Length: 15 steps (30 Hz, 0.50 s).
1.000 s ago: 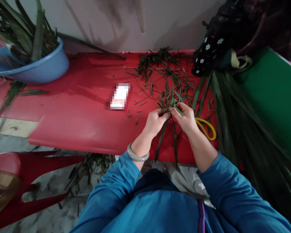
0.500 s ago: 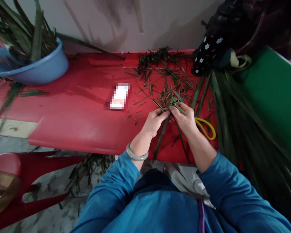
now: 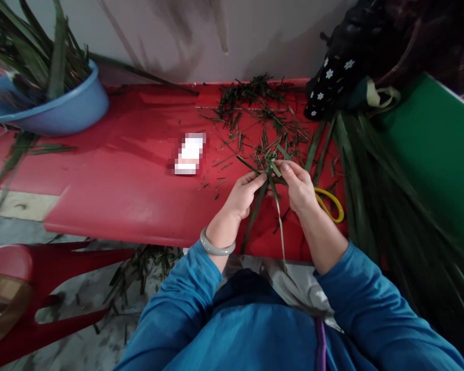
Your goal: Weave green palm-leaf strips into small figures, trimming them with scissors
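Note:
Over the red table (image 3: 139, 201), my left hand (image 3: 244, 195) pinches a small woven piece of green leaf strips (image 3: 269, 167) from its left side. My right hand (image 3: 298, 186) is closed at the right of the piece, thumb and forefinger pinching a short strip end. Long strips hang from the piece, and one thin pale strip reaches down past the table's front edge. The yellow handle of a tool (image 3: 332, 205) lies just right of my right wrist. Leaf scraps (image 3: 251, 93) are scattered behind my hands.
A blue basin (image 3: 73, 111) of long leaves stands at the left. A blurred-out bright rectangle (image 3: 191, 153) lies mid-table. Long leaves (image 3: 355, 180), a green board (image 3: 429, 154) and a black flowered bag (image 3: 328, 82) are at the right. A red stool (image 3: 58, 273) is lower left.
My right hand has turned and moved slightly apart from my left, still pinching at the piece. The woven piece has tilted, and a thin pale strip now hangs below it.

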Each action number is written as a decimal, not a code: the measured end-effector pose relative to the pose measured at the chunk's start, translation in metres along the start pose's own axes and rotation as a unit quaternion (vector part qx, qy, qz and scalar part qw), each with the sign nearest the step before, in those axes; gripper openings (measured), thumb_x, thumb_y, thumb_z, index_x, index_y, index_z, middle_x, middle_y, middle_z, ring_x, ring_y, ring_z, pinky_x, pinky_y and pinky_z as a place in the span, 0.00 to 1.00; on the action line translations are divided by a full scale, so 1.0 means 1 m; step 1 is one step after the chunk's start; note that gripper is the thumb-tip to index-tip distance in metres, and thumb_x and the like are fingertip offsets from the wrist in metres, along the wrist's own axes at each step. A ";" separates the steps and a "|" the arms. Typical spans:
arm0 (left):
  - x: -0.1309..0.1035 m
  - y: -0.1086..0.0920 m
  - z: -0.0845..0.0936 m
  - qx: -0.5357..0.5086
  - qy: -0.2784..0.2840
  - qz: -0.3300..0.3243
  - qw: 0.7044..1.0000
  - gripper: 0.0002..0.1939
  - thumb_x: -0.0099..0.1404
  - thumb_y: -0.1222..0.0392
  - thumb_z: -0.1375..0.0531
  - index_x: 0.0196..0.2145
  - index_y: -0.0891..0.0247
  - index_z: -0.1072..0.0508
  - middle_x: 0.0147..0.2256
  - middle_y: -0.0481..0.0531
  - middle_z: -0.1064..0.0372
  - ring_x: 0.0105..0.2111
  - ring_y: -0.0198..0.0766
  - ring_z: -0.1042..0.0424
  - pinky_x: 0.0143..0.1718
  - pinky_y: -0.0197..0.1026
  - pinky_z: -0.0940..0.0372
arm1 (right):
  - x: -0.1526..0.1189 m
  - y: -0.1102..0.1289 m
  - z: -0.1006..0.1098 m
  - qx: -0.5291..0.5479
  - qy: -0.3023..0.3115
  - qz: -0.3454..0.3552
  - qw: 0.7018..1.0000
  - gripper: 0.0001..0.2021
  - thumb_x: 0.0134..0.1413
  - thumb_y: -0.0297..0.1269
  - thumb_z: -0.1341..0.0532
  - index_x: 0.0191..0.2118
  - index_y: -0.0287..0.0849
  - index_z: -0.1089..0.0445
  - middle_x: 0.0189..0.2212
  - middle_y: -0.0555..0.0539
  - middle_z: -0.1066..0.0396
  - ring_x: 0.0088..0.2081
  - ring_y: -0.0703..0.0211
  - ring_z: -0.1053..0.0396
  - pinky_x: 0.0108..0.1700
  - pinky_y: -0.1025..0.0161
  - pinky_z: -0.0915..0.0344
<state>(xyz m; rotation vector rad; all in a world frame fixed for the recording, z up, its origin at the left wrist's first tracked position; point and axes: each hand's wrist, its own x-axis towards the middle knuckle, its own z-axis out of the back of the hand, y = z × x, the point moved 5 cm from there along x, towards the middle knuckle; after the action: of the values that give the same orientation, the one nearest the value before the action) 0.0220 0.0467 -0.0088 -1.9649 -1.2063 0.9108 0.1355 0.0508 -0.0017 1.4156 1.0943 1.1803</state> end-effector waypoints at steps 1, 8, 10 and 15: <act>-0.001 0.000 -0.001 -0.002 0.003 0.007 1.000 0.09 0.48 0.57 0.37 0.26 0.66 0.29 0.21 0.47 0.31 0.20 0.29 0.35 0.27 0.37 0.37 | 0.000 0.000 0.001 0.016 -0.006 -0.007 1.000 0.17 0.46 0.52 0.44 0.34 0.43 0.32 0.29 0.49 0.30 0.32 0.62 0.32 0.38 0.61 0.34; -0.001 0.002 0.001 0.028 -0.017 0.016 0.999 0.04 0.48 0.62 0.39 0.23 0.66 0.29 0.19 0.46 0.33 0.20 0.30 0.35 0.25 0.36 0.38 | -0.001 0.004 -0.001 0.057 0.027 -0.059 0.996 0.18 0.38 0.51 0.38 0.34 0.45 0.35 0.29 0.50 0.31 0.32 0.62 0.33 0.36 0.61 0.33; -0.001 0.003 0.000 0.031 -0.010 0.027 0.999 0.04 0.48 0.63 0.40 0.23 0.66 0.29 0.19 0.46 0.33 0.19 0.30 0.35 0.25 0.36 0.38 | -0.002 0.005 -0.002 0.067 0.043 -0.068 0.994 0.17 0.38 0.50 0.38 0.33 0.45 0.37 0.28 0.50 0.32 0.31 0.62 0.33 0.34 0.62 0.33; -0.005 0.007 -0.003 0.008 -0.006 0.093 0.996 0.07 0.45 0.61 0.37 0.23 0.67 0.30 0.18 0.46 0.33 0.18 0.29 0.36 0.23 0.36 0.37 | -0.002 0.006 -0.002 0.080 0.053 -0.078 0.992 0.16 0.38 0.49 0.38 0.30 0.45 0.40 0.27 0.52 0.34 0.28 0.64 0.33 0.28 0.65 0.35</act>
<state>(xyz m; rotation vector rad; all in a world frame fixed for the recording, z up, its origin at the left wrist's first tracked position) 0.0255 0.0391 -0.0117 -2.0884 -1.0314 1.0233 0.1337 0.0486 0.0040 1.3724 1.3753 1.0842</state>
